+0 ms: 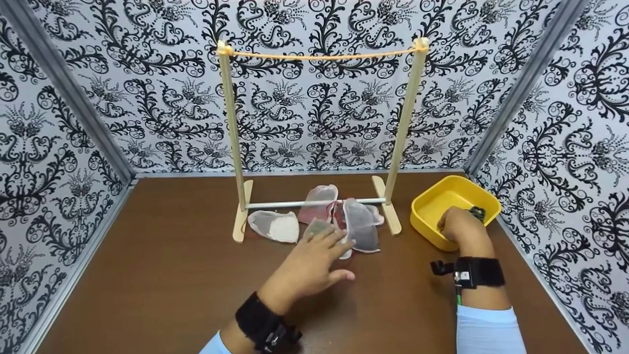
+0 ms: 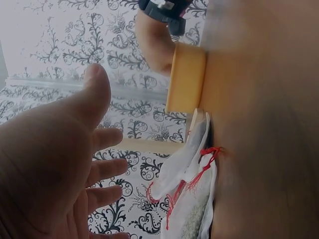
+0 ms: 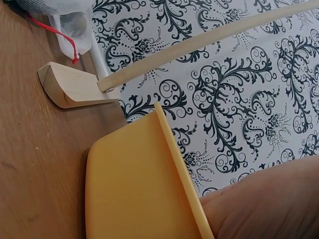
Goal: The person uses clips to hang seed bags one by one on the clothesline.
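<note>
- Bags [image 1: 363, 236] of see-through mesh lie bunched on the tabletop [image 1: 162, 255], some overlapping, around the low bar [image 1: 272, 204] of the stand [image 1: 407, 118].
- The left hand [image 1: 314, 260] is above this heap with its fingers straight and spread, gripping nothing; a careless press or sweep could shove the bags together or crumple them.
- Red strings [image 2: 204, 172] trail among the bags — if one bag were lifted fast, a caught string could drag its neighbour along.
- The right hand [image 1: 462, 226] dips into the yellow bin [image 1: 430, 235], well apart from the left. Its fingertips are hidden there, so I cannot tell whether they hold anything.
- Small dark green things [image 1: 477, 212] show in the bin just beside that hand; a loose pinch could let one slip, probably back into the bin.
- Leaning on the bin's edge could tip or slide it — it looks light.
- The stand seems slender for its short feet [image 1: 240, 227]. A knock could rock it, and the orange cord [image 1: 319, 57] sags a little between the tops, so weight on it might draw both sides inward.
</note>
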`<act>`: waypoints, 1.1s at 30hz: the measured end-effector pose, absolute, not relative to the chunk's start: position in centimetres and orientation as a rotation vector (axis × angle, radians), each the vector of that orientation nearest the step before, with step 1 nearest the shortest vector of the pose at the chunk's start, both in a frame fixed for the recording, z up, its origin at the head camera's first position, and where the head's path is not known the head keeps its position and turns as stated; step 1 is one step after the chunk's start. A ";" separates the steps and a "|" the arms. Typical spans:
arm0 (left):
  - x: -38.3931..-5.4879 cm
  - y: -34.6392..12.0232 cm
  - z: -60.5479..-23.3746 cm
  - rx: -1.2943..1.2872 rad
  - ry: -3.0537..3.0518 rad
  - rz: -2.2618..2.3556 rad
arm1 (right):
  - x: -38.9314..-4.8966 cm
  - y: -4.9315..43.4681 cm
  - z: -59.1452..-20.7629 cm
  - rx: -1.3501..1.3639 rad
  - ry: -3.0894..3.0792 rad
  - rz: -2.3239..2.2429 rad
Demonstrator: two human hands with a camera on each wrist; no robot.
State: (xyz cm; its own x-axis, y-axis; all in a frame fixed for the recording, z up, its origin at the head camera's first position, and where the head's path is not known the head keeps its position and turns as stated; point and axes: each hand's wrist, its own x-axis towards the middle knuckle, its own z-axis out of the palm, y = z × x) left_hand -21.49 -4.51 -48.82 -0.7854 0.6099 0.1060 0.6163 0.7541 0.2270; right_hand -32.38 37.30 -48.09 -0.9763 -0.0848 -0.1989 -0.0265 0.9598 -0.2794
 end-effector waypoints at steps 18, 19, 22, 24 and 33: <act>-23.0 -5.8 -47.3 -0.977 -2.848 -0.418 | -32.7 37.3 -46.4 0.079 3.015 -0.752; -23.1 -6.1 -47.1 -0.958 -2.833 -0.429 | -32.6 37.0 -46.0 0.104 3.047 -0.792; -23.2 -7.2 -46.4 -0.881 -2.768 -0.483 | -32.2 35.1 -44.5 0.127 3.174 -0.944; -23.2 -8.0 -45.8 -0.819 -2.712 -0.535 | -31.9 33.1 -43.4 0.113 3.198 -1.145; -23.1 -10.9 -43.8 -0.606 -2.409 -0.676 | -30.4 21.6 -41.6 -0.360 2.638 -1.917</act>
